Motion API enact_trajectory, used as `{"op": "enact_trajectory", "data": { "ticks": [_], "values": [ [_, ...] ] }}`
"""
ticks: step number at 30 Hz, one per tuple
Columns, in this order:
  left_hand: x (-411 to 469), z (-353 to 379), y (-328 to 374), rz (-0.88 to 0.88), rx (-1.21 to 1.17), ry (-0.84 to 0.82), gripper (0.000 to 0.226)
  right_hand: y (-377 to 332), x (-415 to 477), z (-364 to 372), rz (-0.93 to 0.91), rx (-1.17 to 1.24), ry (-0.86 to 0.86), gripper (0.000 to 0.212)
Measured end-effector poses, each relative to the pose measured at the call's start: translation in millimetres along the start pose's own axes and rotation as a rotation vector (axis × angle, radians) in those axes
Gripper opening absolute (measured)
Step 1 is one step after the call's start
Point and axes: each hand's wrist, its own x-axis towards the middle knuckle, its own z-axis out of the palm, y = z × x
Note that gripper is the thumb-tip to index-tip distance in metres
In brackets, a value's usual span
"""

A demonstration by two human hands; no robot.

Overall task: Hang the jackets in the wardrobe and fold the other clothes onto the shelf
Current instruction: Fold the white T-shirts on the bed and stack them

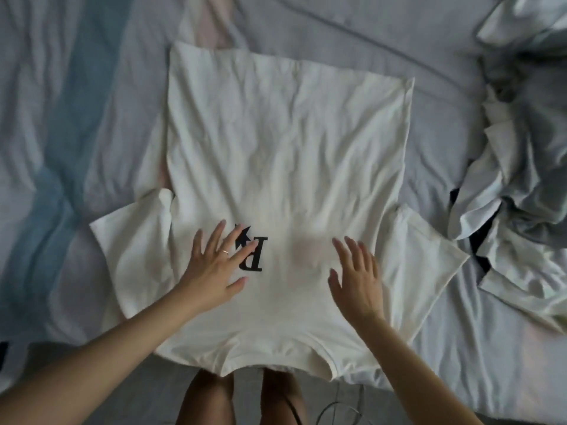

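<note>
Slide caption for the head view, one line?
Left hand and right hand flat on a white T-shirt spread on the bed, collar nearest the person.

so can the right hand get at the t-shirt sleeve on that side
Probably yes: the right hand is open on the white t-shirt, and that sleeve lies flat just beside it with nothing on top.

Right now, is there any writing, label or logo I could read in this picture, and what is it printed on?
"P", "R" or "B": one black letter, upside down to the camera and partly under the left hand, so I cannot tell which. It is on the white T-shirt, beside a black arrow-like mark.
No other text is visible.
</note>
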Motion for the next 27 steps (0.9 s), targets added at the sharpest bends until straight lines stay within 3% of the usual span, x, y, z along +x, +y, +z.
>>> {"op": "enact_trajectory", "data": {
  "ticks": [5,13,18,20,23,25,27],
  "values": [
    [120.4,-20.4,-46.7,-0.109,0.006,-0.048,0.075,-22.5,109.7,5.5,-0.299,-0.208,-0.142,0.058],
    [304.0,-80.6,-134.4,-0.3,0.074,0.142,0.087,15.5,340.1,-45.4,0.022,-0.219,-0.06,0.078],
    [342.0,-91.1,-143.1,-0.342,0.085,0.242,0.08,19.0,398.5,-62.2,0.114,-0.212,-0.071,0.082],
    [343.4,-89.3,-146.0,-0.351,0.11,0.249,0.079,19.6,400.6,-62.5,0.095,-0.206,0.022,0.078],
    [336.7,-91.8,-139.3,-0.298,0.118,0.31,0.076,17.6,381.1,-56.4,-0.196,-0.182,0.261,0.064],
    [332.1,-89.4,-125.2,-0.085,0.155,0.346,0.072,20.7,358.7,-46.5,-0.522,-0.253,0.265,0.06],
    [332.7,-86.0,-109.8,0.095,0.213,0.347,0.07,38.0,343.2,-41.8,-0.638,-0.368,0.191,0.057]
  ]
}}
